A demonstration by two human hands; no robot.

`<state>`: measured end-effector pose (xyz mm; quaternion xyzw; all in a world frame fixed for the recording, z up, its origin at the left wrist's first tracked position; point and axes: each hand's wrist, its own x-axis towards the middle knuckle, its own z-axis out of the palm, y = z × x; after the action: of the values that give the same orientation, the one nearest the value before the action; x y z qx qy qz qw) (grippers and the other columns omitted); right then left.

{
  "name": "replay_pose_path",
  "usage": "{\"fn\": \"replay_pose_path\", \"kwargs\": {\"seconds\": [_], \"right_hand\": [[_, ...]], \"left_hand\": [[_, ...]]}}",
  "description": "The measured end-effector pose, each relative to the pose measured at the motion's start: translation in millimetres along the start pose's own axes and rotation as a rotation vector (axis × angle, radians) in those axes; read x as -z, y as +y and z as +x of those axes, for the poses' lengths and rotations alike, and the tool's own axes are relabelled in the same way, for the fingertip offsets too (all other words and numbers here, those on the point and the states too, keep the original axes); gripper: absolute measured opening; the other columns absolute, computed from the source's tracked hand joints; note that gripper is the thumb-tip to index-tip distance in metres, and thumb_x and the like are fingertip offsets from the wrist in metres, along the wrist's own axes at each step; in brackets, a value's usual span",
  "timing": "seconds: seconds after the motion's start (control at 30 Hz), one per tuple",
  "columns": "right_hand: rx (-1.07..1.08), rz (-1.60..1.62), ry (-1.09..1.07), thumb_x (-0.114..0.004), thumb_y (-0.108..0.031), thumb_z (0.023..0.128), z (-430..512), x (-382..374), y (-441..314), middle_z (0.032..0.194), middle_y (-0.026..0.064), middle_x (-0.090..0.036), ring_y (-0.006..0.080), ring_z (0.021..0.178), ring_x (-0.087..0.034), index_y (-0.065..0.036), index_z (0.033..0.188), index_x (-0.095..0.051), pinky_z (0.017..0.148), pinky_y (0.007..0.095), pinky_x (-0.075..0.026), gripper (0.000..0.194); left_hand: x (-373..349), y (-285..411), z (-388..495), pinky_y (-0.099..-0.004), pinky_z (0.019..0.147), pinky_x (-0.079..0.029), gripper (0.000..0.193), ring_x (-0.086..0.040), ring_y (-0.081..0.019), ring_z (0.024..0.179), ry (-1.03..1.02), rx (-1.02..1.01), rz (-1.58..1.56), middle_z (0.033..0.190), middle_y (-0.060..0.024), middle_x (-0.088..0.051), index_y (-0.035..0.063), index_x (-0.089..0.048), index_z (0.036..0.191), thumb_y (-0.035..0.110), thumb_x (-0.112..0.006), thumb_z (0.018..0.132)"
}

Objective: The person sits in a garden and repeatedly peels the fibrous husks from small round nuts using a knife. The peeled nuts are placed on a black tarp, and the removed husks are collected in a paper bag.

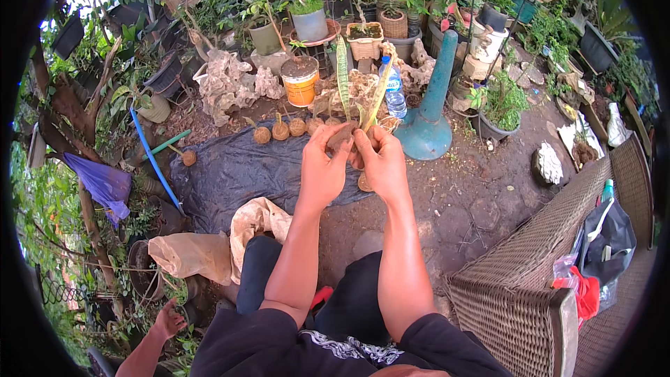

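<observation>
Both my hands meet in front of me, held above the ground. Between the fingers of my left hand (325, 161) is a brown clump (340, 139), likely soil or fibre. My right hand (384, 159) pinches the base of a snake plant (342, 81) at that clump. One green leaf stands upright, and a yellowish leaf leans right. Fingers hide much of the clump. Beyond them, a row of wrapped brown plant balls (280, 130) rests on a black plastic sheet (230, 167). Another wrapped ball (365, 183) shows partly below my right hand.
A teal flared stand (429, 133) and a plastic water bottle (395, 91) stand beyond my right hand. Sacks (191, 254) lie near my left knee. On the right is a wicker seat (513, 293). Another person's hand (170, 319) reaches in at lower left.
</observation>
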<state>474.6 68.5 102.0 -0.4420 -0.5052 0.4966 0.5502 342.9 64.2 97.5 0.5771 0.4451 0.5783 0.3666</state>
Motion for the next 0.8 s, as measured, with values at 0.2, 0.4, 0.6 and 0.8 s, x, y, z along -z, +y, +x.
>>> {"fn": "replay_pose_path", "kwargs": {"seconds": [0.2,0.4,0.6,0.8], "right_hand": [[0.158,0.130,0.193,-0.060,-0.017,0.103,6,6,19,0.071,0.0003,-0.061,0.0042,0.065,-0.051,0.001,0.093,-0.064,0.056,0.0270,-0.042,0.021],[0.024,0.277,0.261,-0.057,-0.023,0.106,4,36,15,0.070,-0.0016,-0.058,0.0056,0.065,-0.049,0.001,0.087,-0.061,0.057,0.0284,-0.042,0.030],[0.014,0.242,0.153,-0.054,-0.027,0.107,7,60,33,0.068,-0.0017,-0.057,0.0074,0.064,-0.050,-0.002,0.084,-0.062,0.059,0.0261,-0.042,0.035],[-0.017,0.243,0.068,-0.058,-0.024,0.105,3,67,22,0.070,-0.0017,-0.059,0.0069,0.066,-0.053,-0.002,0.084,-0.063,0.061,0.0261,-0.043,0.031]], "left_hand": [[-38,-4,-1,-0.0312,0.087,-0.050,0.027,-0.064,-0.0140,0.093,0.033,0.012,-0.193,0.102,-0.0070,-0.071,-0.0034,-0.069,0.117,0.012,-0.070,0.094],[-75,-42,5,-0.0300,0.082,-0.049,0.025,-0.063,-0.0126,0.090,-0.017,-0.074,-0.023,0.099,-0.0061,-0.070,-0.0028,-0.069,0.116,0.016,-0.066,0.099],[-93,-42,14,-0.0285,0.059,-0.048,0.024,-0.059,-0.0119,0.067,0.023,0.215,-0.151,0.084,-0.0063,-0.066,-0.0024,-0.066,0.108,0.021,-0.061,0.103],[-90,-24,20,-0.0254,0.057,-0.045,0.027,-0.056,-0.0062,0.072,-0.084,0.165,-0.442,0.093,-0.0010,-0.067,-0.0014,-0.065,0.126,0.013,-0.054,0.106]]}}
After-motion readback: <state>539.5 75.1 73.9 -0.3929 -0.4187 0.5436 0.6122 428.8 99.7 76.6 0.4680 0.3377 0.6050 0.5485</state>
